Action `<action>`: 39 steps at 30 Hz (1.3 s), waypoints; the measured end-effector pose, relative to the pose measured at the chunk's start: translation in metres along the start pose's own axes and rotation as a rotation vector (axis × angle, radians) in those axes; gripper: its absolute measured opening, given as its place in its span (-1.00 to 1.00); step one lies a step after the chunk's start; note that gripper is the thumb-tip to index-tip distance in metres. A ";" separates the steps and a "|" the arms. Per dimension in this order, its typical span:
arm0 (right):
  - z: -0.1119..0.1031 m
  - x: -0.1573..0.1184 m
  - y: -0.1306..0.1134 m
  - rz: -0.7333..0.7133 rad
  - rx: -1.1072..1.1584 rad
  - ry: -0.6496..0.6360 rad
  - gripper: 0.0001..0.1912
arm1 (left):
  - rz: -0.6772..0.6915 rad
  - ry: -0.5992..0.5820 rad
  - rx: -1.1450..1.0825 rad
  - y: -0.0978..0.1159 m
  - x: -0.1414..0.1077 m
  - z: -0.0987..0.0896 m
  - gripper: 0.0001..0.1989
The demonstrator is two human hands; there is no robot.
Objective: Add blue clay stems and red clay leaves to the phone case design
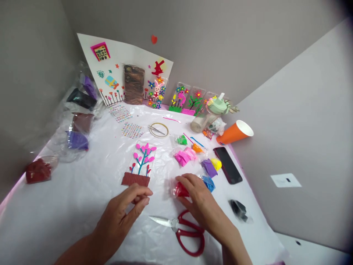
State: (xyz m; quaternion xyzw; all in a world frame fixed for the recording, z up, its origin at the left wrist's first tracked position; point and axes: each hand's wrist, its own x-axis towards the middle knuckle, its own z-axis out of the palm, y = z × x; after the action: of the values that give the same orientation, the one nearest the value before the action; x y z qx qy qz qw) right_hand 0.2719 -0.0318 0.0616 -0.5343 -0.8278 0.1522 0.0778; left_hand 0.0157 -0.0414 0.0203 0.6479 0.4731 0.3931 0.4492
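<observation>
My right hand closes its fingers around a clear packet of red modelling clay at the middle right. My left hand hovers at the lower edge of a clear phone case, its thumb and fingers curled close together; anything between them is too small to make out. On the case, a brown clay base carries a blue-green stem with pink clay leaves and small red buds. Red-handled scissors lie between my forearms, blades pointing left.
Pink, purple and blue clay packets lie beyond my right hand. A phone, an orange cup and a bottle stand or lie rightward. Gem sheets, tweezers and decorated cases are farther back.
</observation>
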 end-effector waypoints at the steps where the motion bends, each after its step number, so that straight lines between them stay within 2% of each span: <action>1: 0.001 0.001 -0.007 -0.019 0.050 0.001 -0.46 | 0.009 0.013 0.002 0.002 0.002 0.000 -0.88; 4: 0.003 0.008 -0.027 -0.073 0.145 -0.028 -0.51 | 0.038 0.035 0.016 0.003 0.006 -0.001 -0.89; 8: 0.007 0.016 -0.043 -0.137 0.124 -0.012 -0.63 | 0.052 0.055 0.097 -0.006 0.006 -0.002 -0.91; 13: 0.009 0.018 -0.045 -0.151 0.102 0.051 -0.68 | 0.068 0.028 0.135 -0.015 0.002 -0.002 -0.90; 19: 0.012 0.019 -0.049 -0.144 0.120 -0.006 -0.81 | 0.038 -0.054 0.089 -0.017 0.001 -0.001 -0.84; 23: 0.017 0.020 -0.049 -0.153 0.121 -0.002 -0.82 | 0.030 -0.112 0.121 -0.017 0.002 -0.002 -0.89; 29: 0.016 0.021 -0.050 -0.165 0.119 0.021 -0.82 | -0.089 -0.142 0.084 -0.016 0.003 -0.001 -0.82; 35: 0.012 0.020 -0.053 -0.187 0.157 0.024 -0.84 | -0.249 -0.220 -0.048 -0.009 0.009 0.000 -0.98; 39: 0.010 0.017 -0.050 -0.162 0.205 0.033 -0.81 | -0.352 -0.354 -0.235 -0.001 0.013 -0.009 -0.85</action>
State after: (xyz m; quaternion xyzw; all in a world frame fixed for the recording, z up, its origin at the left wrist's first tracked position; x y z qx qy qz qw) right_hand 0.2186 -0.0371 0.0684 -0.4573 -0.8471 0.2204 0.1576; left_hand 0.0100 -0.0266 0.0229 0.5578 0.4436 0.2420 0.6584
